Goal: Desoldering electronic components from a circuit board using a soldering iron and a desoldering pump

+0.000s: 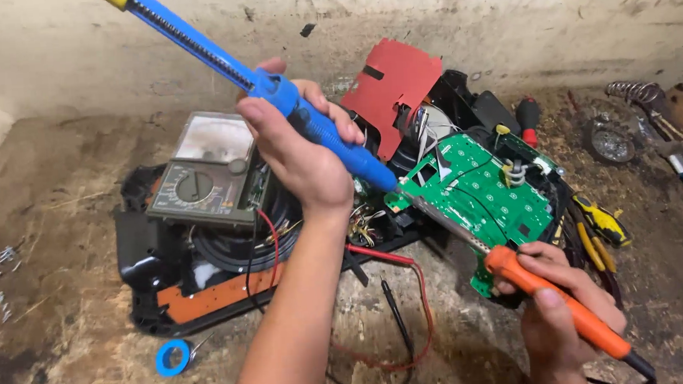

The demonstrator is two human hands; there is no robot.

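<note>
left hand (297, 152) grips blue plastic desoldering pump (320, 131) | right hand (565, 301) grips orange-handled soldering iron (561, 301) | both tips converge on green circuit board's (483, 190) left edge, pump slanting down-right

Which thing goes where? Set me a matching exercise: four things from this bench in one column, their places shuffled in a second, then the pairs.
Things:
1. blue desoldering pump
2. orange soldering iron
3. analogue multimeter
4. roll of blue tape

Places:
A. lying alone on the bench, near the front
B. in the right hand, tip at the green circuit board
C. in the left hand, nozzle at the board's edge
D. resting on the black housing, left of the arm

Pairs: 1-C, 2-B, 3-D, 4-A
</note>
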